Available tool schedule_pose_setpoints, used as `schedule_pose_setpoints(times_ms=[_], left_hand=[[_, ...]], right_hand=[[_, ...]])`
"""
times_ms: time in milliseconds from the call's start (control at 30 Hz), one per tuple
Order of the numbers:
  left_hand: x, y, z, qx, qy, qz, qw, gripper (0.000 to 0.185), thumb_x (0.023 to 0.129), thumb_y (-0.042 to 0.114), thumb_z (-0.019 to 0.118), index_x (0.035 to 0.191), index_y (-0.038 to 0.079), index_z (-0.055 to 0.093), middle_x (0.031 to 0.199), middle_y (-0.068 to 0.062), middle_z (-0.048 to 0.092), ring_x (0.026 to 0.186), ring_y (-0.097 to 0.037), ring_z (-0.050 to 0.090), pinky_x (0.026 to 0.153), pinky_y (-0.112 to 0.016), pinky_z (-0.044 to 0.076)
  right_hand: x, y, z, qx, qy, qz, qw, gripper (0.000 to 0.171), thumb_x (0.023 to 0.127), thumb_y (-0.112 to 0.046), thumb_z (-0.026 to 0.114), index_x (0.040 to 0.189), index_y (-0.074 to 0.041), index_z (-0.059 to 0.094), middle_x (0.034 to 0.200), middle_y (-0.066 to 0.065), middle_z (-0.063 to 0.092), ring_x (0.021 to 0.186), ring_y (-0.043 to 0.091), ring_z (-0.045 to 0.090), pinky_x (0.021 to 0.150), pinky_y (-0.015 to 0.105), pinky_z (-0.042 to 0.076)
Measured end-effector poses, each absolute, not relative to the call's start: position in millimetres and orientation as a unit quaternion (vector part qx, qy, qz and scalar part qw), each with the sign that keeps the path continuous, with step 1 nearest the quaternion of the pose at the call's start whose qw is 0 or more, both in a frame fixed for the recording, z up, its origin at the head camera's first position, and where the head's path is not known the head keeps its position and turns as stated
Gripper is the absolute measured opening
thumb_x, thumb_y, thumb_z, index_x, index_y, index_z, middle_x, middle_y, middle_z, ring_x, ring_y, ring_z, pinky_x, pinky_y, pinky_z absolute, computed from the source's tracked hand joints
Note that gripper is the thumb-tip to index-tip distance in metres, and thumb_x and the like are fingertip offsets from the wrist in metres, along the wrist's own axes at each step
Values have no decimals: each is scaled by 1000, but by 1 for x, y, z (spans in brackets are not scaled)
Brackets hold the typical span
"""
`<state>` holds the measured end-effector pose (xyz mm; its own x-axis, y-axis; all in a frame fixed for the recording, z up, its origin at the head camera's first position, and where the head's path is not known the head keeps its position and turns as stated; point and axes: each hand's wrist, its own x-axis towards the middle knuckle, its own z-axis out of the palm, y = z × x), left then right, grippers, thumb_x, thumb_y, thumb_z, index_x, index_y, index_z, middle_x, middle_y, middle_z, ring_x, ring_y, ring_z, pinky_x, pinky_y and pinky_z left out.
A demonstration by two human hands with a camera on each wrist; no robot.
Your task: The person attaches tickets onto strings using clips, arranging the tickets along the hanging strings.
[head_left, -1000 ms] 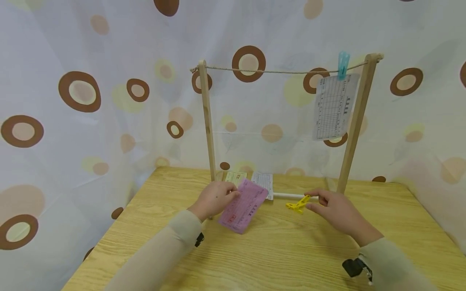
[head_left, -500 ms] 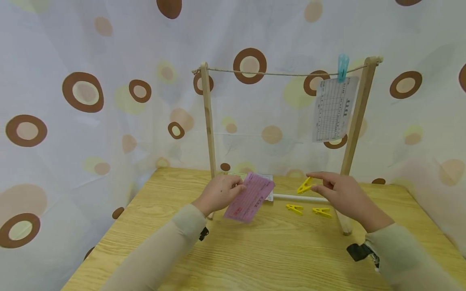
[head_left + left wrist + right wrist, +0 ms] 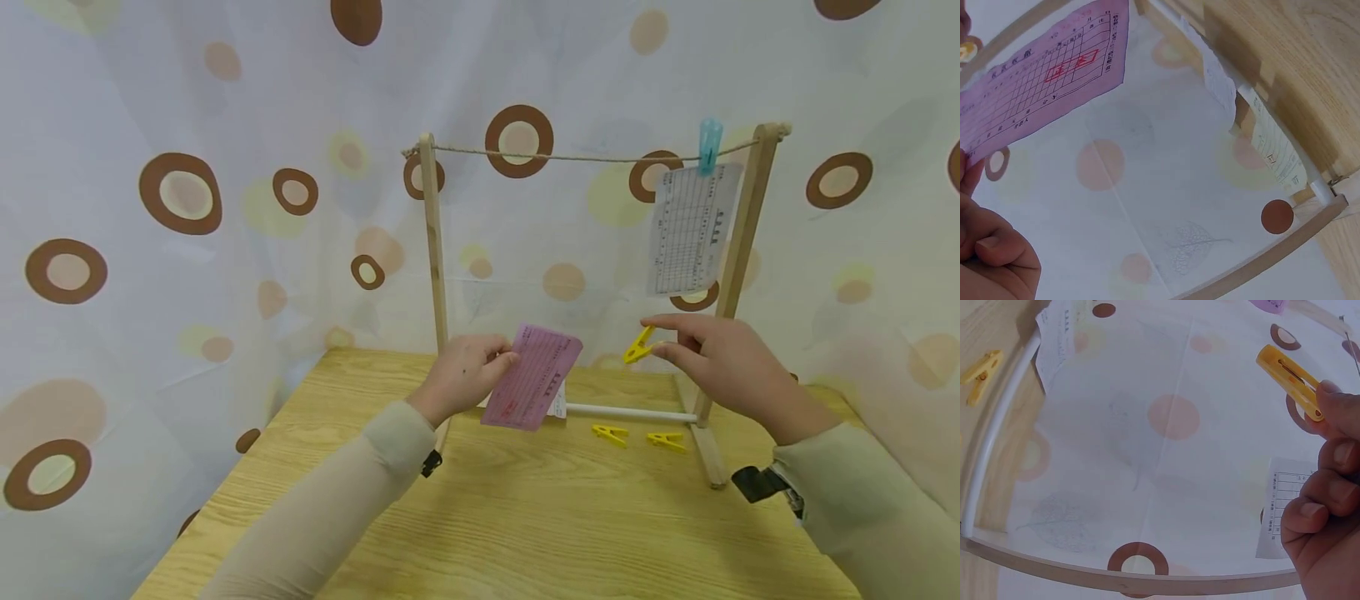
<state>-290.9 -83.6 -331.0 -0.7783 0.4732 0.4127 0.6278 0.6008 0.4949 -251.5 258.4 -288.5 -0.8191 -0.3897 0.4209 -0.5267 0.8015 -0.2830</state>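
Observation:
My left hand (image 3: 463,377) pinches a pink printed slip (image 3: 534,377) by its left edge and holds it above the table; the left wrist view shows that slip (image 3: 1041,81) too. My right hand (image 3: 716,354) pinches a yellow clothespin (image 3: 639,345) in the air, seen close in the right wrist view as the clothespin (image 3: 1289,380) at my fingertips (image 3: 1329,409). Both hands hang in front of a small wooden drying frame (image 3: 431,242) with a string (image 3: 570,156) across its top. A blue clothespin (image 3: 707,145) holds a white slip (image 3: 690,229) on the string at the right.
Two more yellow clothespins (image 3: 609,433) (image 3: 666,439) lie on the wooden table (image 3: 525,517) near the frame's white bottom rod (image 3: 630,412). Other paper slips (image 3: 1279,150) lie behind the rod. A spotted curtain (image 3: 187,192) surrounds the table.
Both hands rose from the table: the left lifted the pink slip, the right picked up a yellow clothespin and raised it toward the string.

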Motion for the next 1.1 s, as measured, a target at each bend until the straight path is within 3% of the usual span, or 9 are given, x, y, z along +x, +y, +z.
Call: schedule_pose_setpoints(times_ms=[333,500,800,1100], left_hand=[[-289,-73,-315,-314,-880,-323,148,26,105,27,56,83,15,61,66,3,49,53,-8,35,52,-25,31],[-292,-65,-302,-311,-880,-327,150,29,106,30,54,82,15,58,66,2,48,53,-9,33,52,-25,30],[-298,-51,-279,-321,-871,-330,171,31,107,30,53,80,14,55,66,0,47,54,-10,35,53,-25,31],[-311,-42,-246,-302,-863,-345,214,29,106,29,56,81,14,57,63,1,46,55,-10,36,53,-25,31]], right_hand=[[-255,258,-260,244,-930,180,209,35,101,-25,66,134,-14,66,66,-2,45,52,14,34,48,29,31],[-257,255,-230,226,-938,163,208,36,102,-27,65,135,-14,64,68,0,50,54,17,38,49,31,32],[-260,246,-173,255,-924,102,267,32,101,-25,66,131,-14,66,72,1,54,53,18,39,48,32,33],[-275,237,-116,209,-938,90,261,38,106,-30,55,137,-9,60,85,10,54,62,26,45,48,34,35]])
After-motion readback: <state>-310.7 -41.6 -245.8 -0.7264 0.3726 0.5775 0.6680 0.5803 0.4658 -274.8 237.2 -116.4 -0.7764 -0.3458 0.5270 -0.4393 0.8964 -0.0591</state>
